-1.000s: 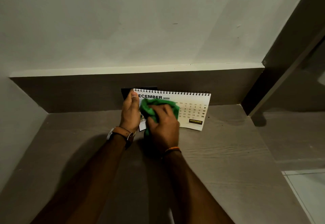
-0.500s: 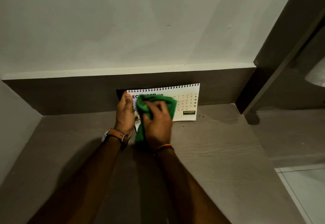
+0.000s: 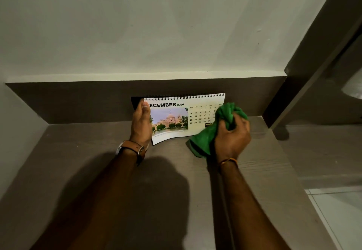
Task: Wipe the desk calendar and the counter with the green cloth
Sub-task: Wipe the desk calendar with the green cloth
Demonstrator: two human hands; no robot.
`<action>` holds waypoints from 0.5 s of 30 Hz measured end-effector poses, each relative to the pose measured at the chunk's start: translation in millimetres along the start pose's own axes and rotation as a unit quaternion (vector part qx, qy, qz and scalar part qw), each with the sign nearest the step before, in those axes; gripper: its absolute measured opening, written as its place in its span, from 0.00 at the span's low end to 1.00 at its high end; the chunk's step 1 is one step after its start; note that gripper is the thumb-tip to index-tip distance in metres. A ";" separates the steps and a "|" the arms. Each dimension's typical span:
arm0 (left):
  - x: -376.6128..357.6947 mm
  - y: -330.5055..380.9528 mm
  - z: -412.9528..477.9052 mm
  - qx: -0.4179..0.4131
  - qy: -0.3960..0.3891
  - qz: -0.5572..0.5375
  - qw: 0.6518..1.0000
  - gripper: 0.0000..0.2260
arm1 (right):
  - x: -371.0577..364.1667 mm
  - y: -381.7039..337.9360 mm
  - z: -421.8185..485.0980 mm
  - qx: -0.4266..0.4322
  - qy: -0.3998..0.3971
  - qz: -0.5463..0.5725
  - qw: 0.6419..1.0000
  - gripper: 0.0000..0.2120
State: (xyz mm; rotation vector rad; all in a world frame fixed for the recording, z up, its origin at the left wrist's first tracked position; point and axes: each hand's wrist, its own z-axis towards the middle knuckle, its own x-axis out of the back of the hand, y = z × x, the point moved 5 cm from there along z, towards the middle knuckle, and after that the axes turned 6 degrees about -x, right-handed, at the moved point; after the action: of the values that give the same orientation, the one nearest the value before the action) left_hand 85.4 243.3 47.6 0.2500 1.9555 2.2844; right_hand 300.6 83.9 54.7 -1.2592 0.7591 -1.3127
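A spiral-bound desk calendar (image 3: 176,112) showing December 2026 and a building photo stands at the back of the grey wood-grain counter (image 3: 264,171). My left hand (image 3: 141,124) grips its left edge, thumb on the front page. My right hand (image 3: 232,136) is closed around the bunched green cloth (image 3: 207,138), which covers the calendar's lower right corner and hangs down to the counter. The calendar's bottom edge curls forward.
A dark backsplash strip (image 3: 78,100) and a pale wall (image 3: 156,24) rise behind the counter. A dark upright panel (image 3: 305,63) bounds the right side. Pale floor tiles (image 3: 342,216) lie beyond the counter's right edge. A side wall (image 3: 17,128) closes the left.
My right hand has swept the green cloth from the calendar's left half to its right end, uncovering the photo and month heading. My left hand kept its hold on the left edge.
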 end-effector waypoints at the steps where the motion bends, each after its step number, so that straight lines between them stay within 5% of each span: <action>1: -0.3 0.4 -0.6 0.004 0.000 0.000 1.000 0.25 | -4.2 -3.1 -5.4 0.009 -0.014 -0.004 1.000 0.13; 8: 4.5 -3.1 2.8 0.058 0.019 -0.083 0.995 0.24 | -75.1 -53.5 -87.6 0.111 -0.196 0.013 0.974 0.19; 15: 5.5 -6.1 6.0 0.055 0.006 -0.119 0.991 0.24 | -91.5 -50.2 -122.6 0.245 -0.324 -0.105 0.908 0.21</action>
State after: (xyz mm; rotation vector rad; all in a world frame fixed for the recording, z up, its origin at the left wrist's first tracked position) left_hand 81.1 251.2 42.7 0.0108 1.9992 2.0372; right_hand 154.7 152.1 52.7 -1.2621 -0.1771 -1.0522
